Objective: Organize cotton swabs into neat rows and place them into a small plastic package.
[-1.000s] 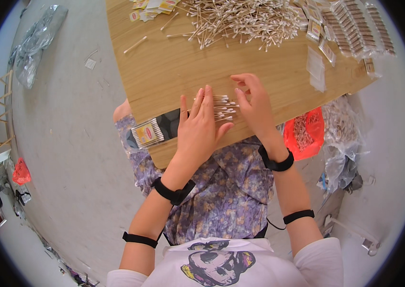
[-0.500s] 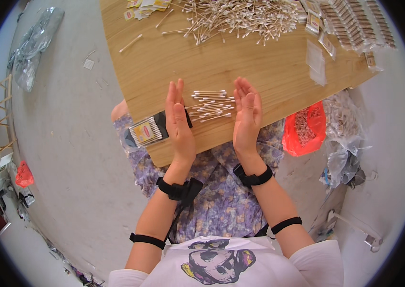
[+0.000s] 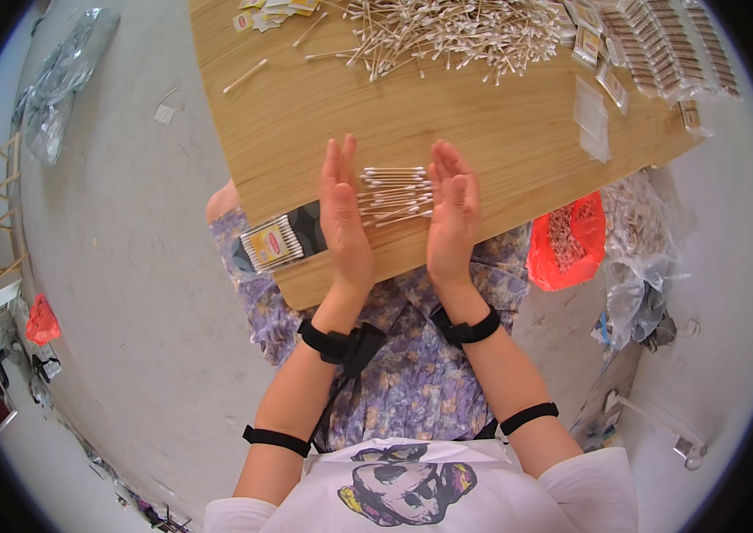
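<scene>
A small bunch of cotton swabs [image 3: 396,194] lies crosswise on the wooden table [image 3: 296,124], between my two upright palms. At the bunch's left ends stands my left hand [image 3: 346,218], fingers stretched out. My right hand [image 3: 454,213] faces it at the right ends, its fingers also extended. Both palms are at or very near the swab tips; contact is hard to make out. Left of my left hand, a packet of swabs with a yellow card [image 3: 271,242] rests on a dark patterned pad [image 3: 308,228], partly hidden by that hand.
A big heap of loose swabs [image 3: 456,35] covers the table's far side, with small yellow cards [image 3: 274,13] beside it. Rows of filled packets [image 3: 661,44] and clear sleeves [image 3: 593,120] lie at far right. A red bag [image 3: 569,240] hangs by the right edge.
My hands have come closer together, the left moving right and the right slightly left. The swabs between them now lie more evenly lined up.
</scene>
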Demonstrator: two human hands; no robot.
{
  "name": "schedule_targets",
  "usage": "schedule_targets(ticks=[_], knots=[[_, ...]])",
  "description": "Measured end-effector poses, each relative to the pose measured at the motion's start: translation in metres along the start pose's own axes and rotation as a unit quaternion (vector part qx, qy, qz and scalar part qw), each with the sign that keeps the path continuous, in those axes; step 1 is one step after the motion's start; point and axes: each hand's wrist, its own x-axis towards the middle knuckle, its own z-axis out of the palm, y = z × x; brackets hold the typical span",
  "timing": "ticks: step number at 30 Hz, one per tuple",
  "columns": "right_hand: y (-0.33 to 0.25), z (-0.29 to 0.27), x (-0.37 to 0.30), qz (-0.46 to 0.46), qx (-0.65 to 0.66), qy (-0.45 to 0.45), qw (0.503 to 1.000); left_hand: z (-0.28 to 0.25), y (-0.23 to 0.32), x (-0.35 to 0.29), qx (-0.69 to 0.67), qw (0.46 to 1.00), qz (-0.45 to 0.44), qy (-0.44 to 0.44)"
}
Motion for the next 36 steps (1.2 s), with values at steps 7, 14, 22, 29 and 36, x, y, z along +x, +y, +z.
schedule_targets(ticks=[7,14,22,29,36], knots=[[-0.002,-0.004,0.014,-0.026,-0.025,-0.014,0.999,0.007,0.009,0.010,0.000,1.000,-0.001,0.024],[-0.001,0.010,0.012,0.006,0.010,-0.054,0.998,-0.004,-0.007,0.007,-0.018,1.000,-0.016,-0.009],[-0.002,0.006,0.006,0.016,0.031,-0.061,0.997,-0.005,-0.003,0.000,0.006,0.999,0.006,-0.035],[-0.014,-0.022,0.013,-0.007,-0.026,0.004,1.000,0.010,0.011,-0.016,0.627,0.747,0.109,-0.193],[-0.023,-0.038,0.005,0.002,-0.065,0.016,0.998,0.011,0.010,-0.052,0.664,0.705,0.088,-0.235]])
